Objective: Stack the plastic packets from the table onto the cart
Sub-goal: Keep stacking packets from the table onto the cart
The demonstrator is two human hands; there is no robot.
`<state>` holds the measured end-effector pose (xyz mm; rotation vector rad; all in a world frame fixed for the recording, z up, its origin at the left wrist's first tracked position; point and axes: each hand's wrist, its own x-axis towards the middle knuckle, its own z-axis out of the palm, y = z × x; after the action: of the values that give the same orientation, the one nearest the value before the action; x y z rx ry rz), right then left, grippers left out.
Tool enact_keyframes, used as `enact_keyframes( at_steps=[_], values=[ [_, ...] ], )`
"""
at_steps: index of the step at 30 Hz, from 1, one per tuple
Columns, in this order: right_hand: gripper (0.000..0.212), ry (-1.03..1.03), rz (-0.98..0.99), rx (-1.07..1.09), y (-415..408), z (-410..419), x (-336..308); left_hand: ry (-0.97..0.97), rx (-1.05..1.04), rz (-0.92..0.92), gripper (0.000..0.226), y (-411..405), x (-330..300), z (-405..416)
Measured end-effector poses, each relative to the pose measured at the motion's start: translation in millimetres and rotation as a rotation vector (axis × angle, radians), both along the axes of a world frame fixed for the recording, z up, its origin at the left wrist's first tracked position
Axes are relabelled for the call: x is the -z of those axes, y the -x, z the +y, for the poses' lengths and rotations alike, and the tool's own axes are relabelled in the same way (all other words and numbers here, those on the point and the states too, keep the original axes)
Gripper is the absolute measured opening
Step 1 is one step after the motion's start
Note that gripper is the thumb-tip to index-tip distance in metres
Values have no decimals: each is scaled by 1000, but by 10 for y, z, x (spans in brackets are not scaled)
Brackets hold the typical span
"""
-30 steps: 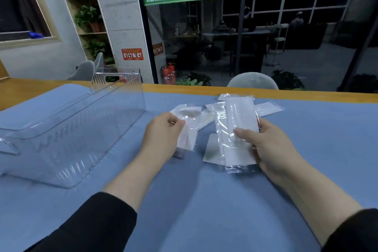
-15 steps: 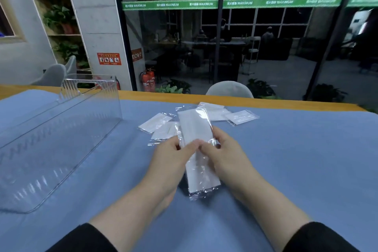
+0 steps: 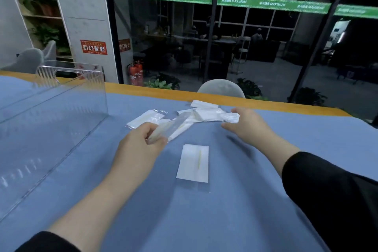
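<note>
Head view: left hand [image 3: 141,145] grips packet [image 3: 173,127], tilted up-right.

We see both forearms reaching forward from the near edge, each in a dark sleeve pushed back from the wrist. Our left hand [image 3: 141,145] sits left of centre, back of the hand up, its fingers [image 3: 157,139] curled and pinching the near end of a clear packet [image 3: 171,127] that angles up and to the right. Our right hand [image 3: 247,122] reaches farther out on the right, wrist bent inward, thumb and fingers closed on the crinkled end of another packet [image 3: 231,117]. The two hands are well apart, and both are blurred.
</note>
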<state>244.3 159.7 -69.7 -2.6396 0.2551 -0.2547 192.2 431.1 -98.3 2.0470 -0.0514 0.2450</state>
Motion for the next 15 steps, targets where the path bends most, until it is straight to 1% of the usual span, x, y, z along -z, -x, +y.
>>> enact_keyframes(
  at_steps=[1, 3, 6, 9, 10, 12, 13, 14, 15],
  values=[
    [53, 39, 31, 4, -78, -6, 33, -13, -8, 4, 23, -16, 16, 12],
    [49, 155, 86, 13, -229, -28, 131, -22, -53, -19, 15, -40, 18, 29],
    [24, 325, 70, 65, -355, -58, 258, 59, -140, -79, 4, -39, -38, 43],
    [26, 458, 16, 75, -420, -46, 306, 107, -100, 2, 19, -50, -2, 53],
    [23, 495, 5, 71, -436, -37, 318, 122, -82, 20, 22, -54, 15, 56],
    [14, 584, -15, 69, -485, -31, 361, 171, -70, 27, 22, -45, 21, 51],
    [13, 615, -25, 72, -500, -36, 381, 193, -68, 23, 22, -37, 10, 53],
    [14, 614, -44, 79, -507, -45, 396, 213, -61, 18, 21, -29, 0, 52],
    [15, 562, -85, 80, -501, -57, 384, 233, -58, 7, 20, -23, -7, 59]
  ],
)
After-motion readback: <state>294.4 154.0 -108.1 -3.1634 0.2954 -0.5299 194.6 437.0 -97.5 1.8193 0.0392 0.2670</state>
